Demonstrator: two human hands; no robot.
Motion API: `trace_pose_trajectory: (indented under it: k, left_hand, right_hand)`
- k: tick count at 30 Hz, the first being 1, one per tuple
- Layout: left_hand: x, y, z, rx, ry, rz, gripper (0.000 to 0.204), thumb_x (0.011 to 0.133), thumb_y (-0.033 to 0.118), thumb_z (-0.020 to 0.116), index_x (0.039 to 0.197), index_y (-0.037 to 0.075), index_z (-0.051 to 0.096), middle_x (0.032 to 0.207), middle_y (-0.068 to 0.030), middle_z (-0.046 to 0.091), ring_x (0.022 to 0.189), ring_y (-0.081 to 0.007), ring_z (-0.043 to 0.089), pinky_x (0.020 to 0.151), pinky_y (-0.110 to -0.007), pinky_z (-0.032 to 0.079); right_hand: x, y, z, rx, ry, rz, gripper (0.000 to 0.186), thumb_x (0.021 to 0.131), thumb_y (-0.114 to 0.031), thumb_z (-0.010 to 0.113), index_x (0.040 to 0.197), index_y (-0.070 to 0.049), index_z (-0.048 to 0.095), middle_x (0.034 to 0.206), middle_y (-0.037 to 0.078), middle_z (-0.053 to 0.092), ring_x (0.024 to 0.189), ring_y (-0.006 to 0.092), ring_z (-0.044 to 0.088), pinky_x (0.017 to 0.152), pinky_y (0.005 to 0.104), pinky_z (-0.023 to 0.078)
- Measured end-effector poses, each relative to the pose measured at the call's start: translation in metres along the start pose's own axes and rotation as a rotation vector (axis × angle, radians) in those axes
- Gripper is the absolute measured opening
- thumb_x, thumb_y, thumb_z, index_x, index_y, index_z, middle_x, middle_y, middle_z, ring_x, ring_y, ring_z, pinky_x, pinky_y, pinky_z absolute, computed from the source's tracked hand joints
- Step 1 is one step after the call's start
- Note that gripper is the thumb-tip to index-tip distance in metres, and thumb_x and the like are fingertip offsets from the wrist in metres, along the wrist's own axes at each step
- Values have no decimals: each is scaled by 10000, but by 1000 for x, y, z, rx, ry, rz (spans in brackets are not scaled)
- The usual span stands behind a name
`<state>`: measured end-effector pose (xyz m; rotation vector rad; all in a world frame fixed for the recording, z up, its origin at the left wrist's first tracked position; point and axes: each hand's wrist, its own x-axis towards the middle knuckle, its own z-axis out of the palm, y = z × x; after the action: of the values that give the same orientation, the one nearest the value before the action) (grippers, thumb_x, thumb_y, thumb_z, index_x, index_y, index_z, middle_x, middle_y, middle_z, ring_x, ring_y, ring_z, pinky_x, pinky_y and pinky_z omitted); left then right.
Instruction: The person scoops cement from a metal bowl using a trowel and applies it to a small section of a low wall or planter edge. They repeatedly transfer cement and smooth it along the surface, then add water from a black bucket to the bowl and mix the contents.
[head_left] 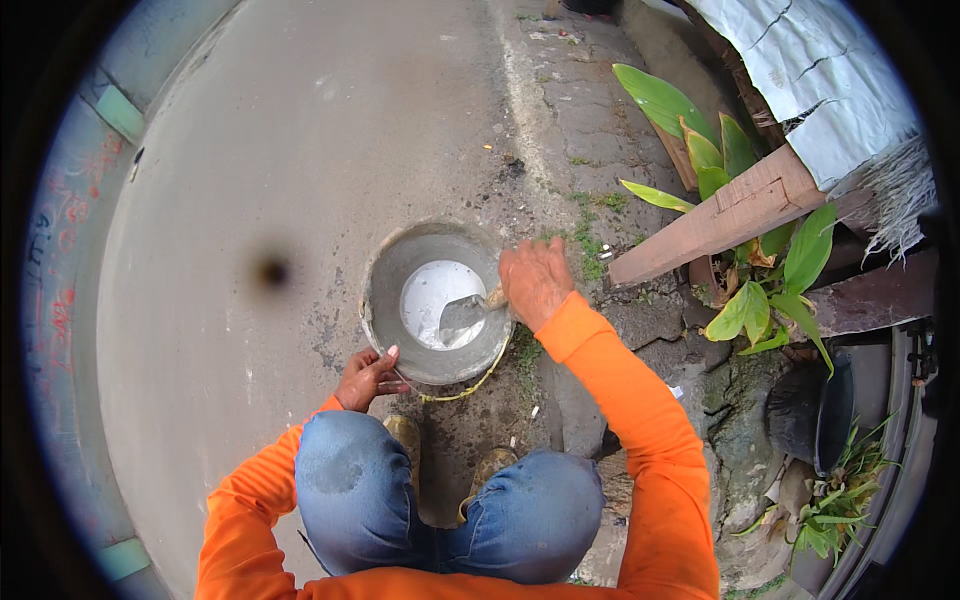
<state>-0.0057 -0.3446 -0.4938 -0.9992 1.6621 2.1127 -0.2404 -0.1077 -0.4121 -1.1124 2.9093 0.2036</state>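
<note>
A grey bucket (384, 290) with white material (424, 290) stands on the road (280, 150), the right hand (537, 280) closed around a trowel (461, 318) dipping into it, the left hand (366, 380) at its rim, whether gripping I cannot tell, and red and dark writing (62, 312) marks the wall (85, 215).

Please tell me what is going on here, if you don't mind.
A person in orange sleeves is crouched over a round grey bucket on the ground. Their right hand grips a trowel, its blade down inside the bucket at some white mix. Their left hand is at the bucket's near left side.
</note>
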Motion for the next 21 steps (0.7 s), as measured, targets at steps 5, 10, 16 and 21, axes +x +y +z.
trace_pose_trajectory:
  k: [5, 10, 16, 21]
  left_hand:
    - [56, 26, 8, 70, 298, 315, 444, 1088, 473, 593, 879, 88, 524, 739, 3, 500, 708, -132, 527, 629, -368, 518]
    - [106, 79, 32, 547, 496, 762, 506, 1111, 441, 552, 819, 52, 414, 690, -62, 331, 685, -143, 379, 595, -376, 371]
    - [73, 113, 67, 837, 323, 940, 416, 1103, 362, 579, 875, 30, 471, 692, -125, 393, 634, -202, 364, 592, -369, 406]
    - [64, 123, 103, 934, 131, 1026, 351, 1065, 259, 668, 878, 18, 494, 658, -143, 396, 563, -211, 351, 524, -350, 379]
  right_hand:
    - [-105, 7, -28, 407, 37, -216, 264, 792, -259, 837, 841, -56, 676, 779, 158, 686, 685, 351, 708, 644, 470, 531]
    - [-157, 25, -61, 459, 270, 40, 327, 835, -270, 825, 867, -31, 605, 751, 171, 670, 661, 359, 701, 596, 450, 532]
    - [-207, 40, -11, 489, 103, 363, 331, 897, -266, 798, 884, -31, 565, 686, 167, 651, 585, 371, 679, 548, 468, 525]
    - [-245, 23, 33, 499, 238, 391, 356, 900, -296, 795, 885, -38, 550, 694, 195, 663, 577, 384, 679, 530, 472, 522]
